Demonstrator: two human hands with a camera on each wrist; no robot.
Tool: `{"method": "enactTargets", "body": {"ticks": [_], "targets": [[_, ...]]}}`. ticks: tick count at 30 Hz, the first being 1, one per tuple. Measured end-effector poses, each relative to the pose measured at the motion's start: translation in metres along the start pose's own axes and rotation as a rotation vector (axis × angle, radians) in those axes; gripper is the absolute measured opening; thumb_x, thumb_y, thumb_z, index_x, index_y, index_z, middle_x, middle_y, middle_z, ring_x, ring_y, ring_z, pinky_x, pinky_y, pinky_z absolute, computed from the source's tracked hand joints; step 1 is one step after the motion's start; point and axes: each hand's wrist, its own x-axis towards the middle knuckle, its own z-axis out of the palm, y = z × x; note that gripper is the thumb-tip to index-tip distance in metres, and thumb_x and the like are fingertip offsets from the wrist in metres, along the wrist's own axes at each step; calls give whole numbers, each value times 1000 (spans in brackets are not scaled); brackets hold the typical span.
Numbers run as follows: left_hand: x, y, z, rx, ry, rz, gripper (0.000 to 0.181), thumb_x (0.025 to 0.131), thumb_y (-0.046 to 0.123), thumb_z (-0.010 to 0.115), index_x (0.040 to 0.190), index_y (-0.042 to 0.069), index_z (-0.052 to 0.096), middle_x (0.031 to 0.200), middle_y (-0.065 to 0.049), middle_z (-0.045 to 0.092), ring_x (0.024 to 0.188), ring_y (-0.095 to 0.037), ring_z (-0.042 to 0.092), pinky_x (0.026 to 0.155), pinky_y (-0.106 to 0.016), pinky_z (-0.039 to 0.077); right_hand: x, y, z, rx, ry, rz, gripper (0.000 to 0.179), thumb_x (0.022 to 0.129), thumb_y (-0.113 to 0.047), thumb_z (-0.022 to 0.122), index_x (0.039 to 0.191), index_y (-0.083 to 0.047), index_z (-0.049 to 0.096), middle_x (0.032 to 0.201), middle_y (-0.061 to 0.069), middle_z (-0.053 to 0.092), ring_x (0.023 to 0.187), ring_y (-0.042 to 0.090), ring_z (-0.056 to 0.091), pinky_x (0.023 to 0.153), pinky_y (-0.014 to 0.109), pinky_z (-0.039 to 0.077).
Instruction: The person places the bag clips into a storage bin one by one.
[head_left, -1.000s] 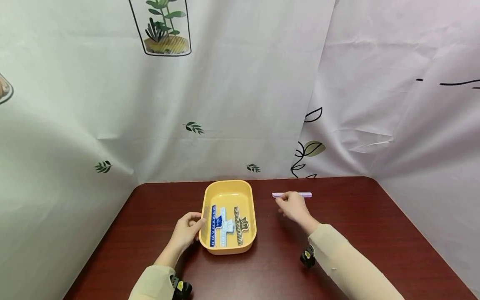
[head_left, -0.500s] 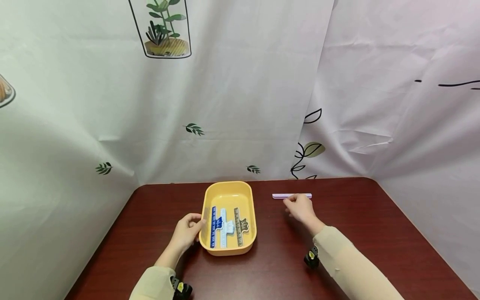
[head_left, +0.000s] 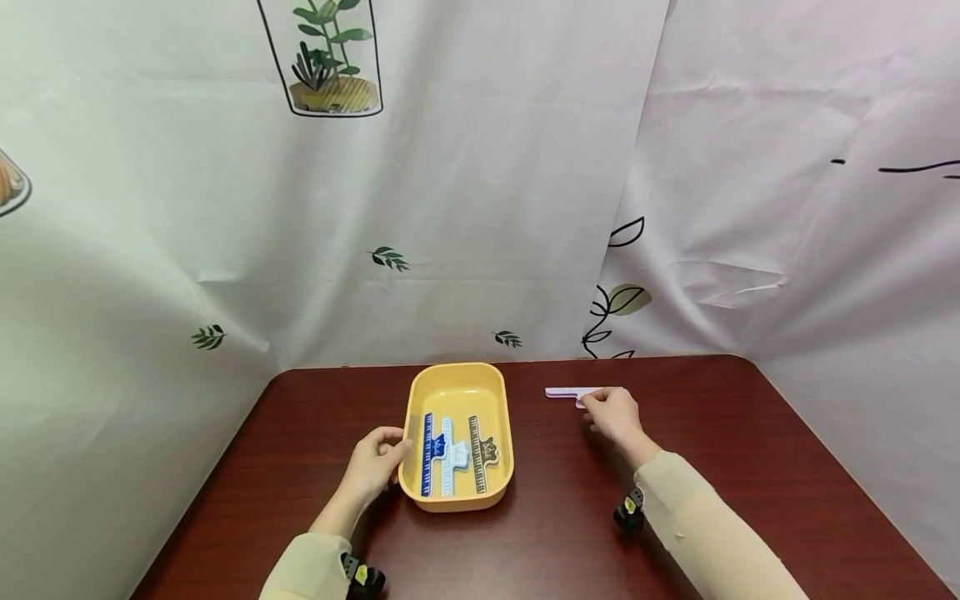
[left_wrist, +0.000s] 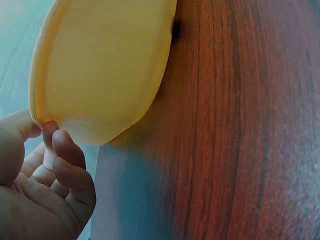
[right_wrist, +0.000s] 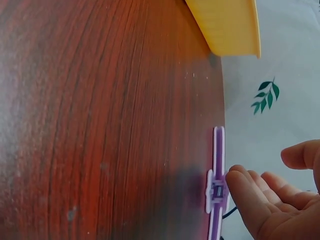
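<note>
My left hand pinches the left rim of a yellow plastic tray. In the left wrist view its thumb is at the rim and its fingertips meet the outer wall. Three ruler-like sealing clips lie in the tray: dark blue, pale blue and dark grey-brown. A lilac sealing clip lies crosswise near the table's far edge. My right hand is at its right part, hiding that end. In the right wrist view the thumb stands apart from the fingers, which are beside the clip's middle handle; contact is uncertain.
The dark red wooden table has rounded far corners. A pale cloth backdrop with printed plants rises behind and on both sides. The tray stands left of the lilac clip, with a stretch of tabletop between them.
My right hand has shifted to the right along the lilac clip, uncovering its left part and some of its handle. The left hand and the tray have stayed put.
</note>
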Motion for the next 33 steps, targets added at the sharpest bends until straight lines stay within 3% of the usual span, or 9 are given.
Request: {"method": "enactTargets", "body": {"ticks": [13,19,33], "targets": [[1,-2,0,-6,0,0,30,89,14,62,114,-1,55,56,-1,48,43,-13,45,39,-24,34,10,11,-6,110,-7,74,33,86,-12,51,106,12,62,95,27,67,77,27,71,57,29,57],[0,-2,-1,-9,4,3,30,89,13,62,114,-2,55,56,-2,48,43,-14,45,39,-24,34,14,16,-5,182,-20,116,36,86,-13,50,110,13,58,98,27,67,73,19,70,59,28,58],[0,-2,0,-9,-1,2,29,89,13,62,113,-1,55,55,-1,48,43,-15,45,39,-24,35,23,21,-1,329,-50,228,37,88,-7,48,115,17,52,81,15,68,56,8,64,55,24,56]]}}
